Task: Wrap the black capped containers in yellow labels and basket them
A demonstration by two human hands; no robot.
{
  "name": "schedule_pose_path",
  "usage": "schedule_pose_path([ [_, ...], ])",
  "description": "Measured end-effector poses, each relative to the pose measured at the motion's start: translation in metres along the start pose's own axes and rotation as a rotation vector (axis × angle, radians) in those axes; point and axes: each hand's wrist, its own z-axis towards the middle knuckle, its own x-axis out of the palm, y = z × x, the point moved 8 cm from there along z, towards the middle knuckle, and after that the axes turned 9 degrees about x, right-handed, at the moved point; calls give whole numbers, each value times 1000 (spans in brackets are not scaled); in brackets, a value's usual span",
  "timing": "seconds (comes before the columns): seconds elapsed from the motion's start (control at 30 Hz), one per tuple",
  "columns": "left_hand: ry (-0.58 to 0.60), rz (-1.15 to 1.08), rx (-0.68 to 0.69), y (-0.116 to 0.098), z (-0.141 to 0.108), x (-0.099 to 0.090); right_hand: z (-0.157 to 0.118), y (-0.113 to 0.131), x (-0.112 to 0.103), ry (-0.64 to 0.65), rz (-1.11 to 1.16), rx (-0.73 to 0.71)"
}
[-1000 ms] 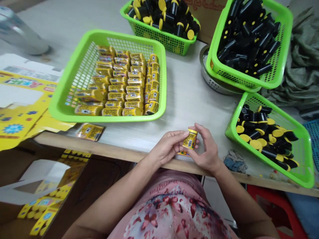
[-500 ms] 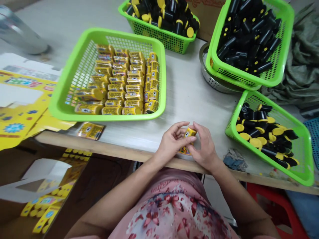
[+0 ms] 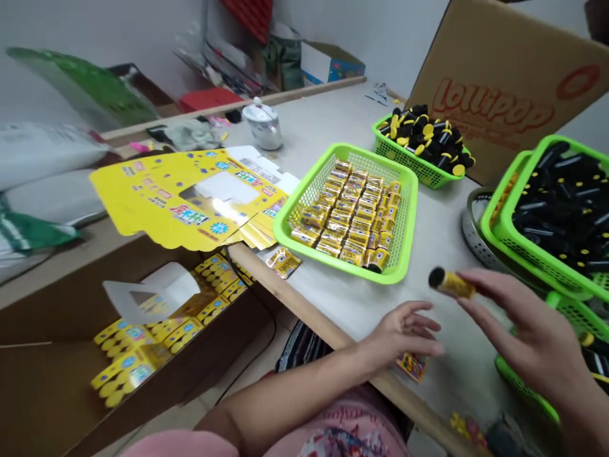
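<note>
Between the thumb and fingers of my right hand (image 3: 523, 330) is a small yellow-wrapped canister (image 3: 451, 284), tilted sideways with its black end to the left. My left hand (image 3: 404, 333) hovers near the table edge, fingers apart and holding nothing. Just under it lies a stack of colourful labels (image 3: 412, 366), partly covered by the hand. Ahead and to the left stands a green basket (image 3: 410, 235) with rows of yellow-wrapped canisters (image 3: 347, 212). Another flat yellow packet or label stack (image 3: 284, 261) rests by that basket's near corner.
Green baskets of black canisters stand at the back (image 3: 419, 166) and right (image 3: 499, 219), beside a metal colander (image 3: 471, 228). A yellow carton sheet (image 3: 166, 203) and a lidded cup (image 3: 263, 124) are on the left. An open box (image 3: 157, 406) with yellow packs sits below the table edge.
The view has swung left. My hands have parted; my right hand has lifted the yellow canister off to the right, and my left hand has let go of it and opened.
</note>
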Motion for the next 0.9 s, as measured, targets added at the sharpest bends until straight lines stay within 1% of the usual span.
schedule_pose_path([
  [0.03,2,-17,-39,3,0,1,20,4,7,4,66,52],
  [0.07,3,-30,-73,5,0,2,40,10,21,27,146,90],
  [0.13,-6,-39,-106,9,0,2,77,24,61,140,275,141],
  [0.2,-14,-33,-85,10,1,0,104,35,104,217,282,163],
  [0.27,3,-28,-43,10,2,1,122,42,138,256,208,149],
  [0.3,20,-27,-25,9,3,2,127,44,150,265,163,131],
  [0.37,38,-26,1,9,5,2,132,48,165,268,96,81],
  [0.43,38,-19,5,8,7,1,132,51,164,246,86,21],
  [0.5,15,-12,6,7,8,-1,123,55,147,198,107,-47],
  [0.57,-42,-10,27,3,8,-5,104,57,116,114,110,-99],
  [0.63,-124,-19,80,-5,6,-12,74,52,78,-11,66,-96],
  [0.7,-181,-27,145,-14,4,-18,33,41,43,-134,-6,-32],
  [0.73,-207,-23,174,-17,4,-21,11,34,33,-166,-42,19],
  [0.77,-230,-9,196,-21,3,-24,-13,26,27,-175,-74,80],
  [0.8,-249,6,212,-23,4,-26,-36,17,27,-163,-99,141],
  [0.83,-261,26,221,-24,4,-27,-58,9,32,-139,-116,194],
  [0.9,-277,77,234,-26,5,-28,-94,-5,50,-83,-141,260],
])
